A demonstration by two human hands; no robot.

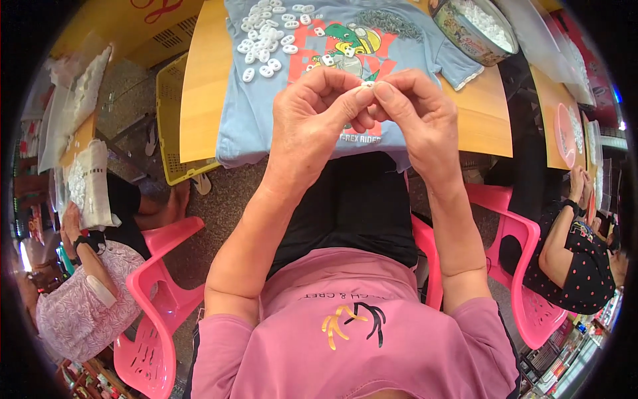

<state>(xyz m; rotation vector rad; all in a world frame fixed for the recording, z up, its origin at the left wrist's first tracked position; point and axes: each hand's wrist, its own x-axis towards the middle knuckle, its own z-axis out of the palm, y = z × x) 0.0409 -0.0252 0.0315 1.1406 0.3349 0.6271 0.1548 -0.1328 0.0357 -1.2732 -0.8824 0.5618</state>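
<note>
Over the printed blue T-shirt spread on the table, my left hand and my right hand meet fingertip to fingertip. Both are closed in a pinch on a small white piece, mostly covered by the thumbs and fingers. Beyond my left hand lies a heap of white oval plastic pieces, each with two dark holes or spots. A pile of small grey metal-looking bits rests on the shirt farther off. A few single white pieces lie on the shirt's print just past my fingers.
At the far right of the table stands a round decorated tin filled with white pieces. A yellow plastic crate is on the floor at the left. People sit on pink chairs at both sides, with white pieces before them.
</note>
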